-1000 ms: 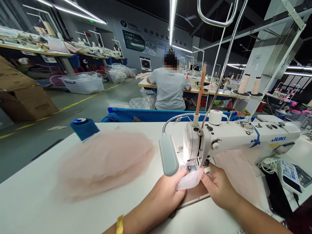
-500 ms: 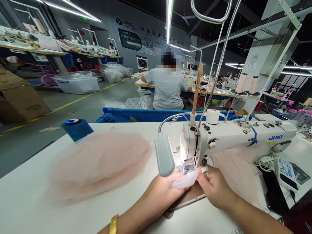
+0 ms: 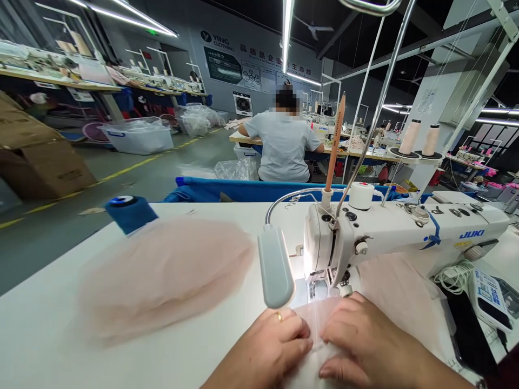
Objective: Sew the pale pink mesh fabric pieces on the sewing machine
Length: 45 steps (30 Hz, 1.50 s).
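Note:
A piece of sheer pale pink fabric (image 3: 317, 319) lies under both hands, just in front of the presser foot of a white JUKI sewing machine (image 3: 405, 227). My left hand (image 3: 278, 341), a ring on one finger, has its fingers curled onto the fabric's left side. On the other side my right hand (image 3: 360, 337) grips the fabric with bent fingers, its thumb lower down. The machine's lamp (image 3: 276, 267) hangs over my left hand and lights the needle area. More sheer pink fabric (image 3: 166, 275) is heaped on the table to the left.
A blue thread cone (image 3: 132, 215) lies at the table's far left edge. Right of the machine are another sheer pink piece (image 3: 399, 292), a black phone (image 3: 468, 329), a coiled white cable (image 3: 453, 276) and a white device (image 3: 490, 297). A person (image 3: 286, 143) sits ahead, back turned.
Both hands have drawn back from the needle toward me. The fabric, earlier bunched in a small fold at the presser foot, now lies spread between them. The view has shifted slightly.

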Each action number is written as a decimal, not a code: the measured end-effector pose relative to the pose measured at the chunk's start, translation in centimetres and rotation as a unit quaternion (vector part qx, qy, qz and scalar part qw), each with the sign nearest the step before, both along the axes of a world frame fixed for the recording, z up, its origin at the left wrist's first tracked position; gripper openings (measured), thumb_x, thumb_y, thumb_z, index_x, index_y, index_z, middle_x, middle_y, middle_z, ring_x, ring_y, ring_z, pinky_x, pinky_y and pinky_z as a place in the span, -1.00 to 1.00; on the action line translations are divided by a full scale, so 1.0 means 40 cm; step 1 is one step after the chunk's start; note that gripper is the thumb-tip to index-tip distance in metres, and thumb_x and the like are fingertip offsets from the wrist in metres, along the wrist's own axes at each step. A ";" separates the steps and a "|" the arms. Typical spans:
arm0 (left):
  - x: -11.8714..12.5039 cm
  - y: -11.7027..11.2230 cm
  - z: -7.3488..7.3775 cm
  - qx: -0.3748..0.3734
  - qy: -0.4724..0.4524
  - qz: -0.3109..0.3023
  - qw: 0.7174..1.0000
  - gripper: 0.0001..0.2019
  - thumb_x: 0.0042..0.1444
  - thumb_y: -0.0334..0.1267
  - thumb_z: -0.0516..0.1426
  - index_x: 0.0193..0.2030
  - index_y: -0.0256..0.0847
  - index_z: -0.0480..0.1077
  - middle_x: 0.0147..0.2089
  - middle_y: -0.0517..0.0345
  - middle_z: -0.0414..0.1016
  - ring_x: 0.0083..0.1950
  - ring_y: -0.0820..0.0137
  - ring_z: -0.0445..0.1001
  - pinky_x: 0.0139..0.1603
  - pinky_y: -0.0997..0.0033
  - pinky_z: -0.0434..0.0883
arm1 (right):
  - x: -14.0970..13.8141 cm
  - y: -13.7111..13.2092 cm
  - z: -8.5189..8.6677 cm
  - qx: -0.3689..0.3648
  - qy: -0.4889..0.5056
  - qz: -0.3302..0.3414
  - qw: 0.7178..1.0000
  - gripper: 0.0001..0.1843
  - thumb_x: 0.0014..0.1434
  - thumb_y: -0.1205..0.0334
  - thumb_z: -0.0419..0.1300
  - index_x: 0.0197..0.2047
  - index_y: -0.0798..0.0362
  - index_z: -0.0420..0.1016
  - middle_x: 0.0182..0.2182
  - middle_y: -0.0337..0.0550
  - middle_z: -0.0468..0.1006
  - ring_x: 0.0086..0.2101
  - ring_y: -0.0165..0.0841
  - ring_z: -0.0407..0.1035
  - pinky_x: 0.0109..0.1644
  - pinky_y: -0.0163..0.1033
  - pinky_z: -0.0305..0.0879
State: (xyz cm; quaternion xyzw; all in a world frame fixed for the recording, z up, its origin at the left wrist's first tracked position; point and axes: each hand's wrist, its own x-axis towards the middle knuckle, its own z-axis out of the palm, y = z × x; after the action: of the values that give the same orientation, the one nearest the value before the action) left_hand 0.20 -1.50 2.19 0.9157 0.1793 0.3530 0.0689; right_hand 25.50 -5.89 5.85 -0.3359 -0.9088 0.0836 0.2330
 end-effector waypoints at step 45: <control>-0.012 -0.003 0.047 -0.019 0.076 0.007 0.997 -0.70 0.28 -0.61 0.07 -0.23 -0.10 0.49 -0.22 0.16 0.63 -0.19 0.23 0.54 -0.17 0.25 0.36 | -0.020 0.011 -0.023 0.054 -0.037 -0.024 0.998 -0.90 0.42 0.35 0.23 -0.10 -0.05 0.52 -0.08 -0.15 0.72 -0.10 -0.18 0.48 0.03 -0.05 0.31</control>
State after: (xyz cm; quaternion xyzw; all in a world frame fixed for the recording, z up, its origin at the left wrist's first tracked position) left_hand -0.29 -1.62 4.07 0.9373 0.1968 0.2789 0.0702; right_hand 24.71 -5.43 4.92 -0.3478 -0.9116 0.0167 0.2186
